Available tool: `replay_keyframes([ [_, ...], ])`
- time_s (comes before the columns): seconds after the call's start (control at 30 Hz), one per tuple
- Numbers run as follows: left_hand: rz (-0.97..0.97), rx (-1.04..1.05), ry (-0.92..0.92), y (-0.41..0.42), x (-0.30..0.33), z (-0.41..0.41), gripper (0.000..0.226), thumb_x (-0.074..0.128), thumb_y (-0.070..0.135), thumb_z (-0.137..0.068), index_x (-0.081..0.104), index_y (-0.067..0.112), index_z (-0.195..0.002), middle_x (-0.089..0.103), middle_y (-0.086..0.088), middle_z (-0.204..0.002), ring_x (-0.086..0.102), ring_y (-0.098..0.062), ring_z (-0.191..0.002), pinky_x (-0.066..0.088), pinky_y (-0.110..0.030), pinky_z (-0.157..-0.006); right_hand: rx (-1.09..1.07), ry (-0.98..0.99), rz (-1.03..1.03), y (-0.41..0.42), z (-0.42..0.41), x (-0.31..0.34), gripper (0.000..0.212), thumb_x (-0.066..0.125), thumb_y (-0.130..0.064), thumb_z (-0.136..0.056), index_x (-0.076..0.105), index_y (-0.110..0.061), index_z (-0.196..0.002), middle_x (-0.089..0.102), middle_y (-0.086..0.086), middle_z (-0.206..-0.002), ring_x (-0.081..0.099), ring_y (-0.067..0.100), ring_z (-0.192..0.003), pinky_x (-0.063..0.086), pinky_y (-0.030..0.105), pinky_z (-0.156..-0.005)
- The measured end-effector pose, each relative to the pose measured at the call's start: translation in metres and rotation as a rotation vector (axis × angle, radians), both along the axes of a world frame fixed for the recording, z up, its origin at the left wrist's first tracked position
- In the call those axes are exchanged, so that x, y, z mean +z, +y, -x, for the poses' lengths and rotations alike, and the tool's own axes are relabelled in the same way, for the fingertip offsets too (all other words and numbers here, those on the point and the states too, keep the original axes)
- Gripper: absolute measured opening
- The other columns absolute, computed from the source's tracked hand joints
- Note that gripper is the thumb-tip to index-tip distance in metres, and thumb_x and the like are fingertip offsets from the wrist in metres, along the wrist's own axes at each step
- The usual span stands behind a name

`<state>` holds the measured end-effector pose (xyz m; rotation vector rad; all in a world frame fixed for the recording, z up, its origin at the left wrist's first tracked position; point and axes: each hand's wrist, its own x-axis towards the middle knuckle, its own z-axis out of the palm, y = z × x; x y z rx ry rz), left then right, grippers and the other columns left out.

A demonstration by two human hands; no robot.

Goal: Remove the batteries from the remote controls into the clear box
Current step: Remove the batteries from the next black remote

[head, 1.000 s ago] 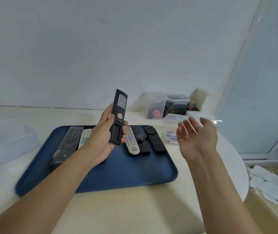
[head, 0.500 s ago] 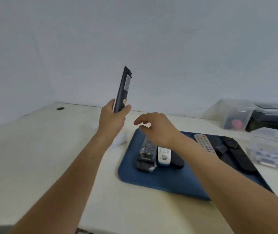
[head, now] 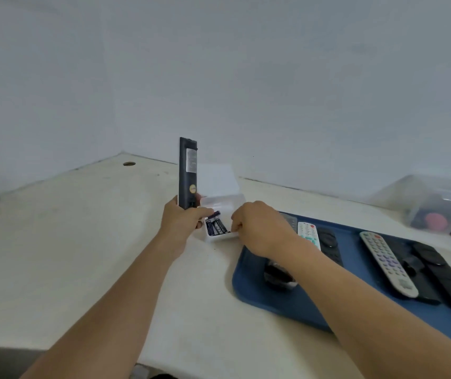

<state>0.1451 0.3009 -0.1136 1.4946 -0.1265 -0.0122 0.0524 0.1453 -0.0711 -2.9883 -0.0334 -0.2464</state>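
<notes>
Currently the left hand (head: 182, 218) grips a black remote (head: 188, 173) by its lower end and holds it upright, long axis near vertical, label side toward the camera, just left of the clear box (head: 220, 214). That box sits on the desk (head: 82, 242) between the two hands, its lid standing open on the far side, with several dark batteries (head: 215, 227) lying in its near end. One battery (head: 214, 214) shows at the left hand's fingertips, over the box's left rim; whether it is pinched or already loose I cannot tell. Right hand (head: 257, 225) is knuckles-up at the box's right edge, fingers curled down toward the near right corner; it appears to touch or steady the box, but the fingertips are hidden, so what it has hold of cannot be read. Key relation: the box opening lies directly right of the left hand and left of the right hand, both about equally near, so any battery needs only a short drop. Judgement: this remote's unloading is at its deposit step. On the blue tray (head: 273, 302), to the right, lie more remotes: a white one with coloured buttons (head: 308, 233), a long grey one (head: 388, 263), and black ones (head: 437, 280), so most of the task probably remains. Other clear containers (head: 432, 206) stand far right.
</notes>
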Motion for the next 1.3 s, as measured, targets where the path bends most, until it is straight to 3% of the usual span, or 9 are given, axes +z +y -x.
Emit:
replay_keyframes([
  [0.13, 0.066, -0.035, -0.019, -0.001, 0.001, 0.004, 0.031, 0.079, -0.006, -0.075, 0.066, 0.018, -0.089, 0.065, 0.002, -0.079, 0.063, -0.019, -0.074, 0.052, -0.031, -0.067, -0.018, -0.05, -0.141, -0.002, -0.01, 0.013, 0.047, 0.056, -0.004, -0.09, 0.057, -0.016, -0.136, 0.057, 0.007, -0.134, 0.057, 0.025, -0.116, 0.046, 0.032, -0.096],
  [0.23, 0.091, -0.035, -0.009, 0.0, 0.001, 0.004, 0.031, 0.077, -0.008, -0.076, 0.067, 0.018, -0.089, 0.069, 0.002, -0.08, 0.067, -0.021, -0.078, 0.056, -0.036, -0.072, 0.052, -0.017, -0.097, 0.007, -0.018, 0.019, 0.052, 0.061, -0.004, -0.091, 0.051, -0.016, -0.14, 0.055, 0.008, -0.136, 0.057, 0.025, -0.116, 0.046, 0.032, -0.097],
  [0.5, 0.122, -0.051, -0.034, -0.001, 0.003, 0.012, 0.034, 0.078, -0.001, -0.061, 0.068, 0.016, -0.089, 0.07, -0.004, -0.081, 0.067, -0.025, -0.077, 0.054, -0.042, -0.075, 0.02, 0.14, 0.127, 0.018, -0.025, 0.022, 0.039, 0.065, -0.001, -0.089, 0.056, -0.005, -0.127, 0.059, 0.014, -0.12, 0.064, 0.029, -0.102, 0.056, 0.038, -0.089],
  [0.7, 0.132, -0.062, -0.037, 0.001, 0.002, 0.014, 0.043, 0.074, 0.0, -0.055, 0.069, 0.012, -0.096, 0.072, -0.011, -0.092, 0.066, -0.029, -0.084, 0.052, -0.044, -0.079, 0.021, 0.086, -0.053, 0.017, -0.027, 0.017, 0.024, 0.065, -0.009, -0.09, 0.067, 0.0, -0.113, 0.069, 0.015, -0.107, 0.066, 0.03, -0.097, 0.055, 0.042, -0.088],
  [0.87, 0.143, -0.061, -0.047, 0.0, 0.0, 0.015, 0.041, 0.076, -0.006, -0.059, 0.07, 0.015, -0.093, 0.073, -0.002, -0.082, 0.067, -0.024, -0.077, 0.053, -0.035, -0.069, 0.045, 0.028, -0.092, 0.015, -0.027, 0.004, 0.013, 0.069, -0.008, -0.084, 0.072, -0.008, -0.097, 0.068, 0.008, -0.103, 0.065, 0.026, -0.094, 0.055, 0.036, -0.081],
  [0.97, 0.136, -0.055, -0.054, 0.001, 0.0, 0.017, 0.042, 0.075, 0.002, -0.053, 0.07, 0.016, -0.092, 0.073, 0.003, -0.076, 0.065, -0.017, -0.069, 0.051, -0.03, -0.062, 0.076, 0.073, -0.087, 0.012, -0.025, 0.001, 0.019, 0.064, -0.004, -0.084, 0.076, -0.015, -0.096, 0.069, 0.005, -0.103, 0.065, 0.024, -0.093, 0.056, 0.036, -0.083],
  [1.13, 0.141, -0.049, -0.072, 0.001, -0.001, 0.017, 0.043, 0.077, 0.003, -0.051, 0.07, 0.017, -0.091, 0.075, 0.004, -0.078, 0.068, -0.018, -0.072, 0.054, -0.033, -0.065, 0.118, 0.216, 0.099, 0.009, -0.029, 0.01, 0.031, 0.055, 0.002, -0.088, 0.073, -0.018, -0.103, 0.065, 0.008, -0.105, 0.066, 0.028, -0.093, 0.058, 0.041, -0.085],
  [1.23, 0.139, -0.051, -0.085, 0.0, -0.002, 0.016, 0.04, 0.078, -0.002, -0.055, 0.07, 0.019, -0.088, 0.075, 0.008, -0.074, 0.07, -0.01, -0.066, 0.053, -0.024, -0.057, 0.125, 0.249, 0.232, 0.008, -0.031, 0.016, 0.028, 0.053, 0.0, -0.092, 0.071, -0.013, -0.108, 0.064, 0.01, -0.108, 0.067, 0.028, -0.095, 0.058, 0.039, -0.086],
  [1.3, 0.137, -0.046, -0.095, 0.001, -0.004, 0.015, 0.039, 0.077, -0.012, -0.063, 0.069, 0.019, -0.086, 0.075, 0.01, -0.071, 0.069, -0.006, -0.062, 0.05, -0.019, -0.052, 0.145, 0.284, 0.334, 0.008, -0.029, 0.021, 0.024, 0.05, 0.001, -0.093, 0.068, -0.009, -0.104, 0.063, 0.009, -0.103, 0.064, 0.024, -0.085, 0.056, 0.033, -0.076],
])
